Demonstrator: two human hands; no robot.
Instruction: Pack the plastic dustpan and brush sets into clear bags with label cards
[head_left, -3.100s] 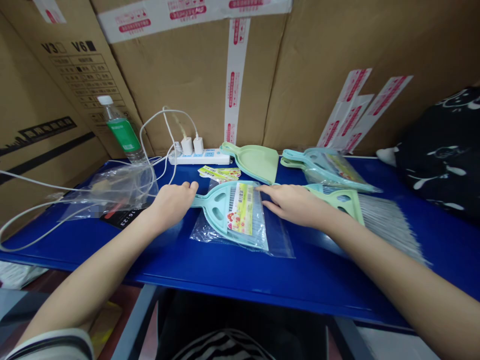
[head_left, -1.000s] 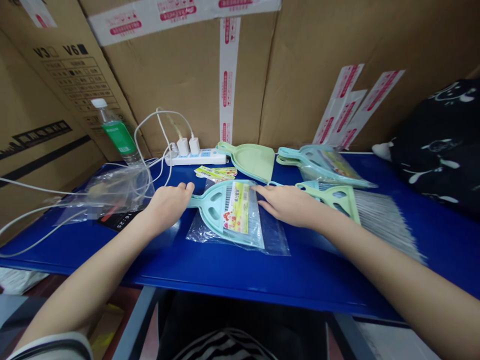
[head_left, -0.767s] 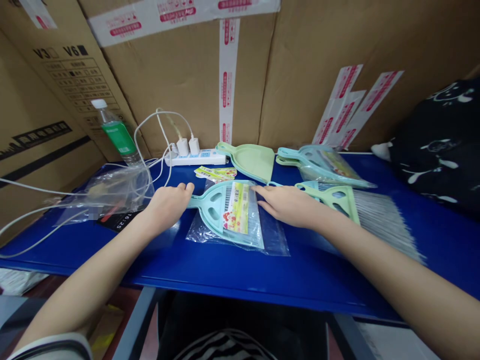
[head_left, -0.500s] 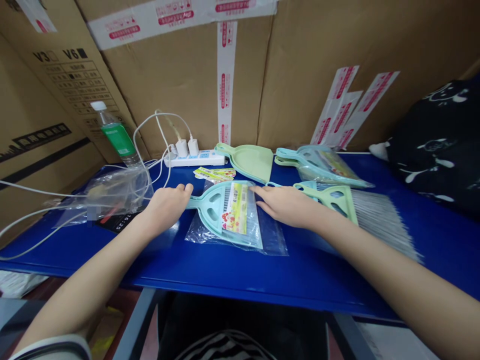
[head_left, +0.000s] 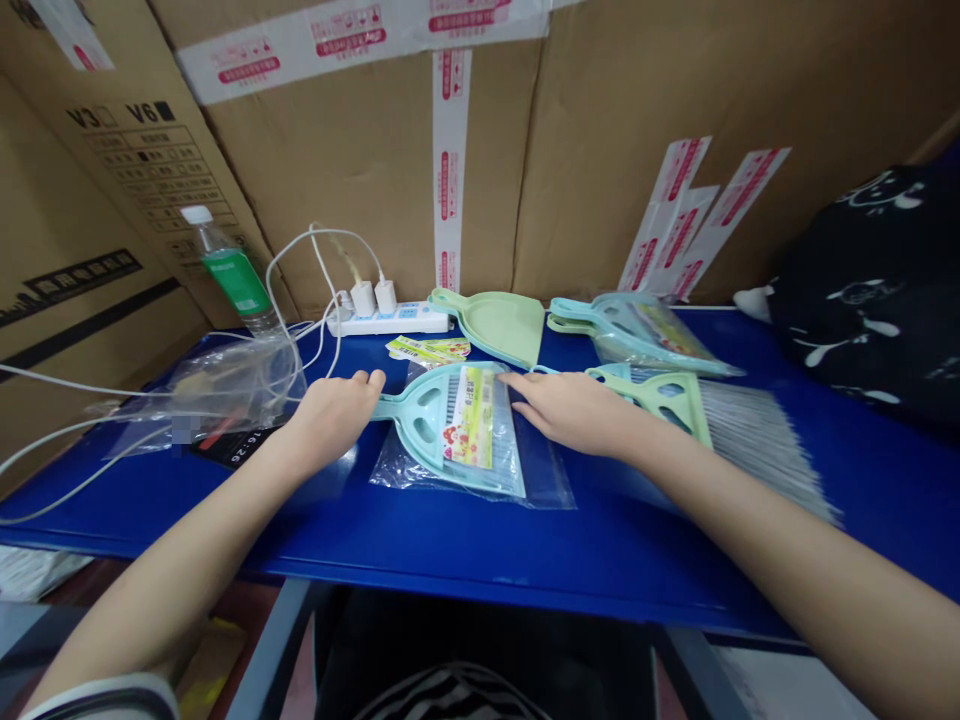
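Left hand [head_left: 341, 408]: fingers curled closed around the handle of the blue dustpan [head_left: 424, 430]. Right hand [head_left: 574, 408]: index finger and thumb held apart by a narrow gap, index fingertip at the far right corner of the label [head_left: 469, 420]. Whether this hand pinches anything cannot be told.

The dustpan is at the middle of the blue table [head_left: 465, 565], between the 2 hands, handle towards the left. Pale bristles show beside and beyond the label. A clear bag [head_left: 551, 485] shows beneath the dustpan and past its right edge; whether the dustpan is inside cannot be determined.

Behind the dustpan: loose cards [head_left: 427, 348], overlapping, and 1 green dustpan [head_left: 499, 325]. Right of the latter: 1 bagged set [head_left: 637, 330], with 1 blue and 1 green handle visible. Nearer, partly hidden by the right forearm: 1 green brush [head_left: 690, 400] with long grey bristles.

Left side: 1 power strip [head_left: 397, 320] carrying 2 white chargers [head_left: 373, 298]; 1 bottle [head_left: 240, 280], green label, tilted; crumpled plastic [head_left: 232, 375] partly over 1 phone [head_left: 232, 447]. Cardboard [head_left: 600, 120] stands along the rear.
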